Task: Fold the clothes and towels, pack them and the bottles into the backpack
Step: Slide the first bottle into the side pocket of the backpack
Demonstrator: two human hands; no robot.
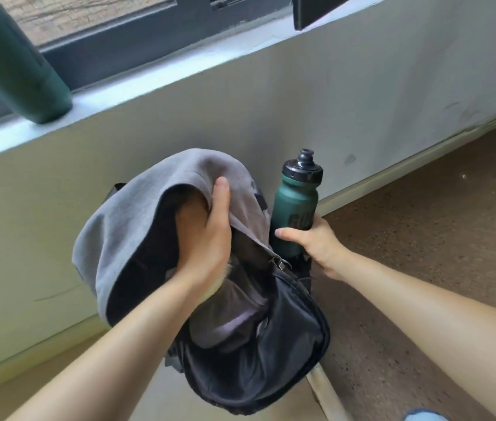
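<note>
Left hand (pixel 207 235): grips the grey flap (pixel 137 208) of the backpack (pixel 256 360) at centre frame, thumb over the edge, holding the mouth open.
Right hand (pixel 316 241): wrapped round the green sports bottle (pixel 293 208), right of centre, its base at the side pocket.
Contents: we cannot tell what is packed.
Remaining: we judge this bottle not yet seated. The second green bottle (pixel 13 56) on the windowsill (pixel 149 74), upper left, is still unpacked.

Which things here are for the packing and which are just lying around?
For the job: black backpack, grey cloth, green sports bottle, dark green bottle on the window sill.

Just lying about: black object on that sill, pale blue thing at the bottom edge.
</note>
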